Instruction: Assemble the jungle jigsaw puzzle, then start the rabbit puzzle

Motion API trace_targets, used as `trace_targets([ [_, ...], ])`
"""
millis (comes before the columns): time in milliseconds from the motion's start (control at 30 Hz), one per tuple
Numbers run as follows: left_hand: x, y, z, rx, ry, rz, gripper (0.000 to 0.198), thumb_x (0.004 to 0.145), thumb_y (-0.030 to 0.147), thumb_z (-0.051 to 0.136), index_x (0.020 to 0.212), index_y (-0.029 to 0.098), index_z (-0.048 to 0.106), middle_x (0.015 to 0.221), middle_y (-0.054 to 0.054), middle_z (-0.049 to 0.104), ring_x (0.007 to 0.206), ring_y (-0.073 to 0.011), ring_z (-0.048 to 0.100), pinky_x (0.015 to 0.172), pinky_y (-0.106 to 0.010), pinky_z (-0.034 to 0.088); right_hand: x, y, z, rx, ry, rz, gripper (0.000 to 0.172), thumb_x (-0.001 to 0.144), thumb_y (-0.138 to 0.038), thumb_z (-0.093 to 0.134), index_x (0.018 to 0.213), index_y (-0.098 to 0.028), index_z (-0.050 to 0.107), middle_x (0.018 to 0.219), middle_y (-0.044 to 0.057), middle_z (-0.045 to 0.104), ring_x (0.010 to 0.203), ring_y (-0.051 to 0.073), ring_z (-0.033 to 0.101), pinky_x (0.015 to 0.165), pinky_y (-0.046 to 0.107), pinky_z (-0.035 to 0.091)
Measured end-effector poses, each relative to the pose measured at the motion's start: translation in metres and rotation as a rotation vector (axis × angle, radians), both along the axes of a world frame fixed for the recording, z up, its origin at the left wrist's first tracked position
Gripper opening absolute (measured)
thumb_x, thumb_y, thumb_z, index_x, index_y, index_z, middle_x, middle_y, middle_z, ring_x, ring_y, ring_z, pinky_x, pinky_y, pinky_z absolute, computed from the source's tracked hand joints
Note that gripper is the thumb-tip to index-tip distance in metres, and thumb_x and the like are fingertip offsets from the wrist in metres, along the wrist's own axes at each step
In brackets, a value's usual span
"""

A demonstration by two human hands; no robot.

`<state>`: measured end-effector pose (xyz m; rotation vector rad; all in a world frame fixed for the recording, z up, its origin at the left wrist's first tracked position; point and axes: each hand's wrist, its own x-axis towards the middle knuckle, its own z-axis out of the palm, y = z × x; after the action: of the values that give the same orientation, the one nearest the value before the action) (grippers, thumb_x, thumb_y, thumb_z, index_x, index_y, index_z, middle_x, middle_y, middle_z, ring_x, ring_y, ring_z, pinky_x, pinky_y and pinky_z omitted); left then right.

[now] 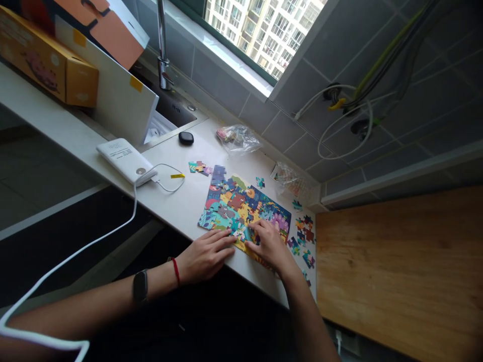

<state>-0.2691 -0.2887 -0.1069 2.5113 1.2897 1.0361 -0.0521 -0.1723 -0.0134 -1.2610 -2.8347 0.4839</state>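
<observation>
A colourful, partly assembled jigsaw puzzle (pixel 226 208) lies on the white counter near its front edge. My left hand (pixel 207 254) rests flat at the puzzle's lower edge, fingers stretched out and holding nothing. At the lower middle of the puzzle, my right hand (pixel 269 244) has its thumb and index finger around a light-blue puzzle piece (pixel 247 234). That hand covers part of the picture. Loose puzzle pieces (pixel 301 239) are scattered to the right, one single piece (pixel 260 182) lies behind, and a few joined pieces (pixel 199 167) sit at the back left.
Two clear plastic bags (pixel 241 138) (pixel 292 181) lie along the wall. Left of the puzzle are a black case (pixel 186 138) and a white power bank (pixel 124 158) with a cable. A sink (pixel 171 108), boxes (pixel 81 83) and a wooden board (pixel 396 261) flank the counter.
</observation>
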Motion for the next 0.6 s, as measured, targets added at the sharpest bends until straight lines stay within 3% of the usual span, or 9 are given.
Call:
trace_targets([
  [333,-0.001,0.001,-0.005,0.029,-0.048,-0.01,0.029,0.096,0.015,0.061,0.123,0.019,0.069,0.15,-0.01,0.063,0.145,-0.0303,0.055,0.124,-0.046,0.044,0.004,-0.009,-0.006,0.007,0.103,-0.076,0.039,0.085,-0.022,0.081,0.123,-0.022,0.072,0.116,0.009,0.07,0.109,0.026,0.067,0.099,0.042,0.056],
  [500,-0.001,0.002,-0.007,0.037,-0.069,-0.018,0.03,0.095,0.015,0.062,0.123,0.019,0.069,0.15,-0.01,0.063,0.145,-0.0301,0.055,0.125,-0.046,0.043,-0.005,-0.007,0.001,0.015,0.027,-0.029,0.036,0.088,-0.022,0.079,0.123,-0.027,0.075,0.111,0.008,0.068,0.107,0.027,0.067,0.098,0.044,0.057],
  [600,0.0,0.002,-0.01,0.038,-0.089,-0.016,0.029,0.095,0.016,0.062,0.123,0.021,0.07,0.15,-0.009,0.064,0.145,-0.0289,0.054,0.126,-0.045,0.042,-0.008,-0.009,0.005,0.025,-0.013,0.003,0.034,0.09,-0.022,0.078,0.123,-0.029,0.077,0.12,0.01,0.067,0.114,0.028,0.066,0.102,0.047,0.056],
])
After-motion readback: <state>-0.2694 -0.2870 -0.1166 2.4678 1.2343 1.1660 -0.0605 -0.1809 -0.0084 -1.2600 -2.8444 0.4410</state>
